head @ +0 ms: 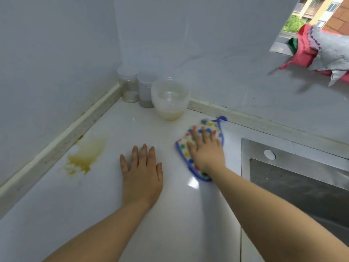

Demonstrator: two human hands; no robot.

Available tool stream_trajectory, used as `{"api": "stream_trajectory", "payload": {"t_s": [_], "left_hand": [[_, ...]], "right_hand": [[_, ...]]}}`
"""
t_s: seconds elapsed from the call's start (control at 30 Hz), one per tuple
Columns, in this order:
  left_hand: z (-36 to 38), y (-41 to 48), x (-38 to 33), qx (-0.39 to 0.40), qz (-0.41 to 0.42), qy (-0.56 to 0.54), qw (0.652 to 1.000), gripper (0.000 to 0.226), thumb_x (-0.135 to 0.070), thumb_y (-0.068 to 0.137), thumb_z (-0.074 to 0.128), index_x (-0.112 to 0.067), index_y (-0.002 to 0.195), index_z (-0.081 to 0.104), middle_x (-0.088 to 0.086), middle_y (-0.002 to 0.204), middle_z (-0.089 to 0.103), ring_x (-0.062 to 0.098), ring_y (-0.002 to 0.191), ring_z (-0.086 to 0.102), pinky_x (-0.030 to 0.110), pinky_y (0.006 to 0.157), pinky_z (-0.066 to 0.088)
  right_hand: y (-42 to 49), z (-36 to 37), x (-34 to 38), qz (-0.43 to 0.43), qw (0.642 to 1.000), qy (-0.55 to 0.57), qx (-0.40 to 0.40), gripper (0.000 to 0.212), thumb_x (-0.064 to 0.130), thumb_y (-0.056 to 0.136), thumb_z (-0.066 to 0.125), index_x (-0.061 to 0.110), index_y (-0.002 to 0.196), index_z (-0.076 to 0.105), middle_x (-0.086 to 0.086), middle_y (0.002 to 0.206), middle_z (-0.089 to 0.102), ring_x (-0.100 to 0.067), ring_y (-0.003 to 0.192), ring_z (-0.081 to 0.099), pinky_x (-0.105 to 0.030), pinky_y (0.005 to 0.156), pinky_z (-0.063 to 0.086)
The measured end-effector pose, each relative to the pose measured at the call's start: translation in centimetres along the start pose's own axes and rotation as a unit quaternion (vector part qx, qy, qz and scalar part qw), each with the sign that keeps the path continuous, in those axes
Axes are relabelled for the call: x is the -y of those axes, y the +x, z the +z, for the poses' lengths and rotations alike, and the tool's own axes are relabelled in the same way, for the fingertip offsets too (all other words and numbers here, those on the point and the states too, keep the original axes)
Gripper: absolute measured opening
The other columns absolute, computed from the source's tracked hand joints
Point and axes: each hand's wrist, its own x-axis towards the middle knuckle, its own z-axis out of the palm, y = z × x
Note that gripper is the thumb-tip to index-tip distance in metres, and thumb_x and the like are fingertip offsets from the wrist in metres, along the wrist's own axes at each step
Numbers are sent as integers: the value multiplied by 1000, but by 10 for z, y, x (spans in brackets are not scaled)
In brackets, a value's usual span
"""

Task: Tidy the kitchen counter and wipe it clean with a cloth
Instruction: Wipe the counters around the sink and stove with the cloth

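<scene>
While the right hand (205, 148) lies flat with fingers straight and spread on top of the white polka-dot cloth with blue trim (182, 149), it isn't gripping it at all, just pressing palm-down. The cloth sits on the glossy white counter (179, 214), near the back edge and just left of the stainless steel sink (245, 157). The cloth and the right hand look a bit blurred. The left hand (141, 173) is also wide open, palm flat on bare counter with nothing under it, a little to the left of the cloth and apart from it. Further left there's a yellow-brown smeared stain (85, 156), right up by the raised cream edge strip (56, 144) that runs along the left wall. Between that stain and the left hand is a stretch of open counter. Back in the corner stand two clear plastic jars (129, 86) side by side and, just to their right, a stack of clear plastic bowls (170, 99), the bowls near the cloth's far end but not touching it. The sink rim bounds the counter on the right. Up on the window ledge at top right hang a red cloth and a grey cloth (324, 50), well apart from everything else.
</scene>
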Motion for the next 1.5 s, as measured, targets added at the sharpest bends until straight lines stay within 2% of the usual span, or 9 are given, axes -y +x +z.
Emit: {"api": "stream_trajectory", "payload": {"t_s": [0.33,0.53,0.8,0.9,0.97,1.1,1.23,1.37,1.5], "left_hand": [[10,6,2,18,1,23,1000,52,-32,83,31,-9,110,69,12,117,67,34,112,62,65,88,42],[8,3,0,14,-8,-22,1000,82,-40,80,-9,-15,146,32,5,155,27,26,145,17,56,114,6],[0,5,0,87,-7,-3,996,59,-35,94,6,-17,150,13,1,159,6,24,147,-1,54,115,-3],[-10,4,3,102,-4,-63,993,51,-30,101,17,-16,150,14,1,160,3,22,147,-4,48,117,-5],[-15,-3,16,72,4,-134,988,55,-34,98,17,-12,148,24,5,159,8,23,147,4,42,118,3],[-22,-32,70,-43,140,-106,984,46,-31,94,25,-9,116,59,14,130,57,28,115,57,37,92,47],[-39,-62,134,-2,99,-27,995,69,-46,99,9,-4,118,60,14,129,58,27,116,53,32,97,38],[-40,-89,171,86,6,-8,996,114,-83,62,-15,-13,151,1,0,159,-5,12,147,-5,24,115,-6],[-25,-99,172,59,-28,15,998,132,-82,41,-39,-15,150,-6,-1,159,-12,12,146,-13,29,115,-13]], "right_hand": [[59,-7,38,39,999,17,29,53,50,98,15,38,149,10,1,160,-4,-34,146,-10,-66,109,-5],[18,2,31,26,999,12,24,54,50,98,13,38,149,1,2,160,-8,-30,146,-14,-64,111,-8],[-73,10,2,-52,997,-38,36,54,49,99,13,40,148,-9,4,159,-14,-24,146,-18,-49,116,-11],[-61,5,0,74,997,15,11,54,46,99,12,34,150,-3,-1,160,-8,-28,146,-13,-50,117,-7],[-67,13,27,107,994,32,-1,58,47,97,7,28,151,-1,-7,160,-7,-34,146,-11,-52,117,-6],[-111,39,80,-119,992,-13,-45,72,53,83,1,31,149,19,-9,158,13,-40,145,7,-46,117,-4],[-96,32,74,-129,990,-18,52,65,58,89,0,35,150,-2,1,160,-8,-26,146,-15,-40,118,-9],[-101,35,112,19,1000,-12,-2,60,45,98,14,19,152,10,-16,158,7,-40,145,3,-51,117,4],[-131,55,169,-161,986,-45,28,58,45,81,33,17,122,64,-18,125,62,-42,115,57,-55,92,46]]}}
